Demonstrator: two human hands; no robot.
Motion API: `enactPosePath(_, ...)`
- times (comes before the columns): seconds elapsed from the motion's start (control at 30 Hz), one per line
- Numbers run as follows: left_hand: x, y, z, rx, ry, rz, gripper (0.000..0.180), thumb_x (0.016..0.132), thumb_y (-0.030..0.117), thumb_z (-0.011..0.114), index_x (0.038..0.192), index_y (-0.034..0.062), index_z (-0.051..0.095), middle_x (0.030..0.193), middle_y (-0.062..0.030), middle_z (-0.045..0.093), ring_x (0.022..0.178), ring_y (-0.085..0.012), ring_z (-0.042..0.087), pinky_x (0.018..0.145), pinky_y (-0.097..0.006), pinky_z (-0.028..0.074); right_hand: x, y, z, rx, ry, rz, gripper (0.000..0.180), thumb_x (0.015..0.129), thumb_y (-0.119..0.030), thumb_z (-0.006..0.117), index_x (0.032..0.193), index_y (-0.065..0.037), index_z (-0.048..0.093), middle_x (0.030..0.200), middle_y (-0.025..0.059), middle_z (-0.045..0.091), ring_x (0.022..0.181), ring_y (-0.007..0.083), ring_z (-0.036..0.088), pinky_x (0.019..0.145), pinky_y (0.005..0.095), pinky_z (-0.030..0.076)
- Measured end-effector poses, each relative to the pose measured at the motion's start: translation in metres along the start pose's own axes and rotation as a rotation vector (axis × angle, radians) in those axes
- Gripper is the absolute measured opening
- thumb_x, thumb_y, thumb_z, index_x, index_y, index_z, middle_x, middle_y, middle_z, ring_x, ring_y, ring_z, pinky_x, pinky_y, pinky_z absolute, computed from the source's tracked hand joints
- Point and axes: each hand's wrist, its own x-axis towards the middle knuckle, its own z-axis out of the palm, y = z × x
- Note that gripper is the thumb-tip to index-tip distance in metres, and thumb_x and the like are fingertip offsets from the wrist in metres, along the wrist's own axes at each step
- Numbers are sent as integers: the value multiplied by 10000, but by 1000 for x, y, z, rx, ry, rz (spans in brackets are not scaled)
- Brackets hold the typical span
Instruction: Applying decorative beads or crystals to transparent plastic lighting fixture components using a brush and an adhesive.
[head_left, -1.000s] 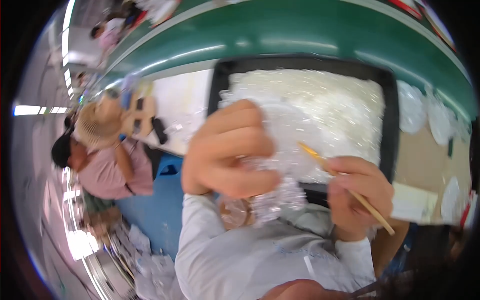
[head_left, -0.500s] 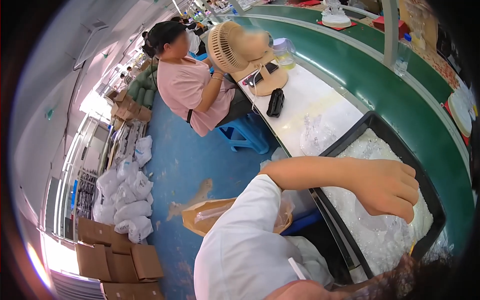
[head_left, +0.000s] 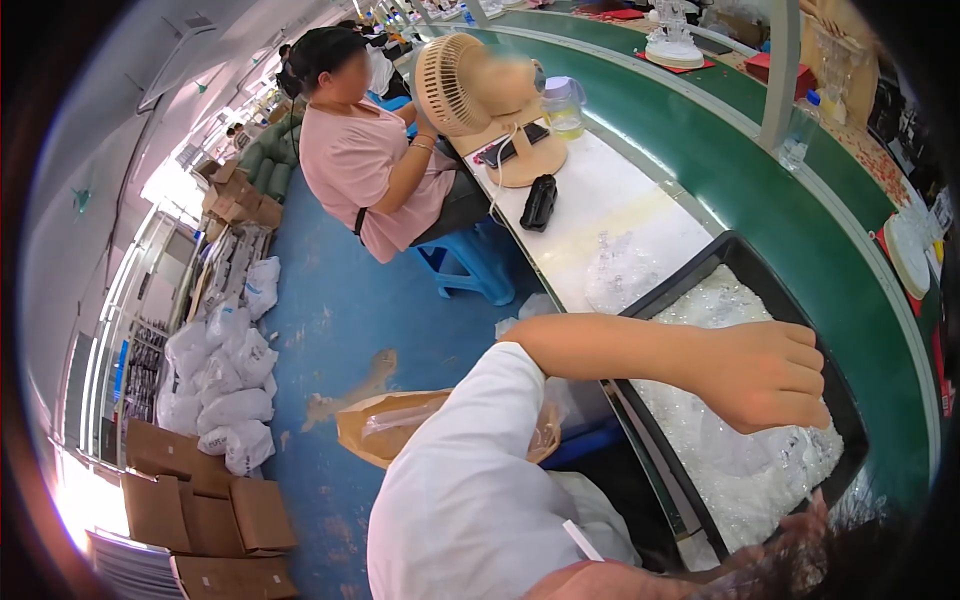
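My left hand [head_left: 768,382] is over a black tray [head_left: 855,437], its fingers curled downward and closed. Whatever they may hold is hidden beneath the hand. The tray carries a heap of small clear, glittering beads [head_left: 685,440]. Near the tray's lower right end, fingers of my right hand [head_left: 808,518] show only in part, behind dark hair. Their grip cannot be made out.
Beyond the tray, a white tabletop [head_left: 590,255] holds a black object [head_left: 539,203], a beige fan [head_left: 452,85] and a lidded jug [head_left: 563,108]. A person in pink [head_left: 365,170] sits on a blue stool [head_left: 462,268]. A paper bag [head_left: 385,425] stands beside me.
The view has shifted slightly, moving the scene left. My left hand stays closed over the tray. More right fingers show, and a thin yellow thing near them is no longer visible.
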Motion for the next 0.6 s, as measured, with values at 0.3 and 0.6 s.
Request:
enactPosePath(0.3,-2,16,6,-122,-20,7,226,823,86,666,1030,0,637,738,-40,481,625,-212,471,568,-336,382,17,-21,20,-606,-344,-223,242,980,-126,608,1107,77,646,995,217,683,805,372,639,734,464,550)
enactPosePath(0.6,-8,5,-1,-138,-412,-335,191,855,273,664,927,97,647,713,-104,614,700,-336,613,640,-456,458,-3,-17,21,-386,-139,-82,313,1016,-209,486,1082,57,638,1010,237,688,825,367,643,761,456,516)
